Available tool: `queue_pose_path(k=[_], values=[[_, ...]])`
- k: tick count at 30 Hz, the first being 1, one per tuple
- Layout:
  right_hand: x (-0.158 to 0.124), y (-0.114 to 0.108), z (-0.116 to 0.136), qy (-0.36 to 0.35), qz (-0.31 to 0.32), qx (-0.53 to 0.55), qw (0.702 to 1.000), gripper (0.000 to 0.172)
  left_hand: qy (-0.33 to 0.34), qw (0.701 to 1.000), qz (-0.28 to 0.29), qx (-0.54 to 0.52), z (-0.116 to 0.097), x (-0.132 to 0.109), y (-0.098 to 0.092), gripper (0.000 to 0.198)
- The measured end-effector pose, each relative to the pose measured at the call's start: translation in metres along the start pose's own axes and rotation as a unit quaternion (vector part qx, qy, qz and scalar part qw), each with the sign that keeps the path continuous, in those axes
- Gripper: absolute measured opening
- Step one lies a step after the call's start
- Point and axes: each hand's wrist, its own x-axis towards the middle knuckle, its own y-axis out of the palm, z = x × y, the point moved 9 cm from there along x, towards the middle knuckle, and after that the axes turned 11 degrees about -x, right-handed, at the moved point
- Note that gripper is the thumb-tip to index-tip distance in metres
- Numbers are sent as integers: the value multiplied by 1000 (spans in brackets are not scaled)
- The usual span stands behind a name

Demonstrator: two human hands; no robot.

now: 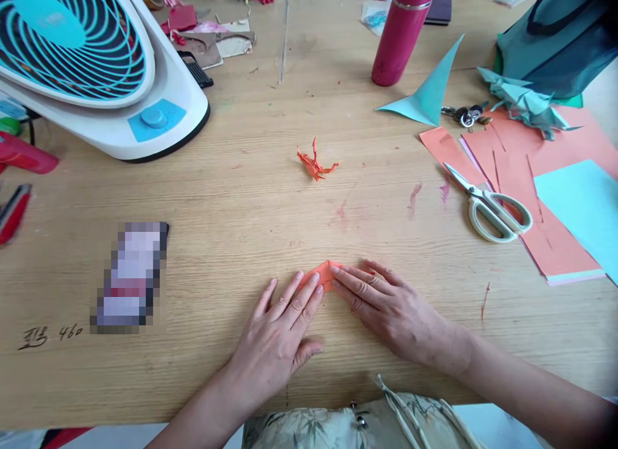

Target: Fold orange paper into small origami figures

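Note:
A small folded piece of orange paper [326, 273] lies flat on the wooden table near the front edge. My left hand [277, 333] rests on its left part, fingers stretched out and palm down, thumb apart. From the other side my right hand [386, 307] presses its right part with straight fingertips. Both hands cover much of the paper, so its full outline is hidden. Farther back, in line with the hands, sits a small orange origami figure [316, 162] with thin, pointed limbs.
White-handled scissors [497, 210] lie right, partly on orange sheets [555, 243]. Behind are a teal folded paper [427, 98], keys [466, 116], a teal origami figure [526, 101], a magenta bottle [400, 37] and a bag [555, 43]. A fan [178, 107] and a blurred phone [130, 275] are left.

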Motion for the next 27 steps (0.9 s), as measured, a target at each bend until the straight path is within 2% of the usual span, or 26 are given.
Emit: queue_pose_path(k=[3,5,6,8,11,14,16,18,20,27], values=[[-1,1,-1,6,-2,1,1000,55,20,1000,-3,-13,-1,0,-8,64],[-1,1,-3,15,-7,6,1000,54,17,999,-19,-41,0,8,-17,47],[-1,0,-4,21,-12,10,1000,53,1,997,-47,-63,3,15,-24,36],[0,-2,-8,36,-26,20,999,50,-28,989,-88,-118,8,29,-32,28],[2,-7,-12,49,-42,47,997,48,-82,975,-116,-171,17,49,-29,26],[2,-11,-15,61,-40,85,994,49,-96,966,-119,-208,22,60,-23,25],[0,-13,-23,107,-46,125,985,51,-66,967,-111,-219,22,63,-24,21],[-2,-15,-33,161,-57,175,970,52,-3,973,-94,-210,16,67,-26,17],[-3,-16,-38,190,-63,218,955,50,44,975,-95,-195,13,68,-29,21],[-2,-19,-36,185,-74,228,953,39,129,973,-116,-151,11,55,-27,30]])
